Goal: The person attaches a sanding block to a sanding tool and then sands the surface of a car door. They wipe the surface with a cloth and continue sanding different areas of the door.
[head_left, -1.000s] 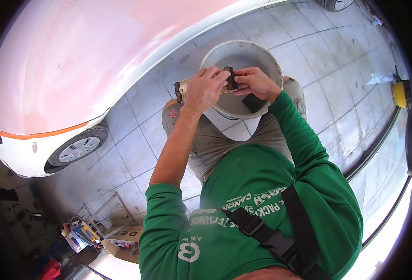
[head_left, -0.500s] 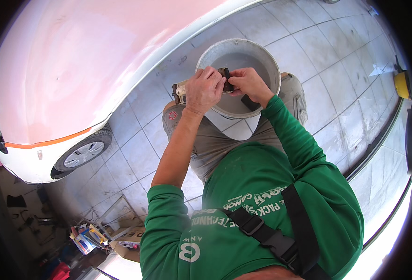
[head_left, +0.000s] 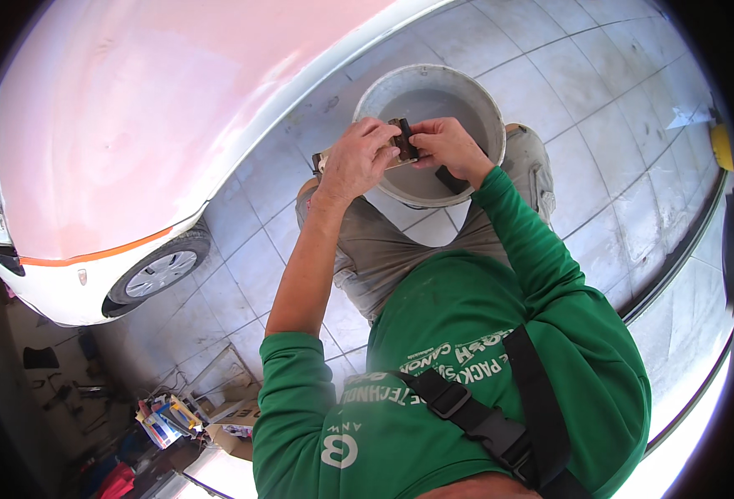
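Head view: left hand (head_left: 352,162) and right hand (head_left: 444,143) grip a flat sanding block (head_left: 400,141), fingers closed around its dark end, above a grey bucket (head_left: 475,91). Since a second ago the pair has barely shifted; the fitting work at the block's end continues. A pink car panel (head_left: 151,108) lies left.

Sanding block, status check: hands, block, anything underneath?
Left hand and right hand both gripping the sanding block. Block held over the grey bucket. A dark pad lies in the bucket; nothing blocking.
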{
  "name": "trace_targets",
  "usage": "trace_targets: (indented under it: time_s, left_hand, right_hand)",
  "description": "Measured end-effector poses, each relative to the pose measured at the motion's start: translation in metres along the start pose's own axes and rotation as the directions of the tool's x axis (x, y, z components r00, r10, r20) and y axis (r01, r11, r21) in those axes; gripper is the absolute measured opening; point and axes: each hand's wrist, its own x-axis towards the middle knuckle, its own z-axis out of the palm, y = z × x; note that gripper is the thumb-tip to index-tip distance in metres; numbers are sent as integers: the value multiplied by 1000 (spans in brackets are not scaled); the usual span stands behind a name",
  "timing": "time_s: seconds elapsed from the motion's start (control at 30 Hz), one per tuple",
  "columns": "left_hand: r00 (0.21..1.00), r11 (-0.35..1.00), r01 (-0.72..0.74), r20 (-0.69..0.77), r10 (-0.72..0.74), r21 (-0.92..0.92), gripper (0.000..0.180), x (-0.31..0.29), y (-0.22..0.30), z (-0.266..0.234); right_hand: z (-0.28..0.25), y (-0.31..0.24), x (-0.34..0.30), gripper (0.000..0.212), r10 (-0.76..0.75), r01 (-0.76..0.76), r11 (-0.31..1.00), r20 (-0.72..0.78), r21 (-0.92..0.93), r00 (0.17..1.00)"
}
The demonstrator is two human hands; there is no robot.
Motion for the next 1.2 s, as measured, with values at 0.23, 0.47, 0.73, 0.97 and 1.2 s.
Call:
trace_targets:
  time_s: [0.23,0.47,0.73,0.97,1.2]
  left_hand:
    - [998,982,-15,-50,25,188,11,8,7,11]
    - [975,967,171,-174,-139,188,14,10,10,23]
    - [993,996,-85,-83,84,-5,18,1,-3,0]
    - [985,997,39,-172,-25,73,13,5,3,16]
    - [954,954,279,-85,-289,-108,20,6,-11,8]
  right_hand:
    - [-2,2,-1,34,14,-14,1000,3,-4,1000]
    - [0,0,1,33,-3,3,1000,-1,-26,1000]
    - [-1,-3,3,32,-3,3,999,-4,-34,1000]
    - [1,-1,1,33,6,-7,1000,-17,-19,1000]
    - [2,-2,0,35,17,-17,1000,-15,1,1000]
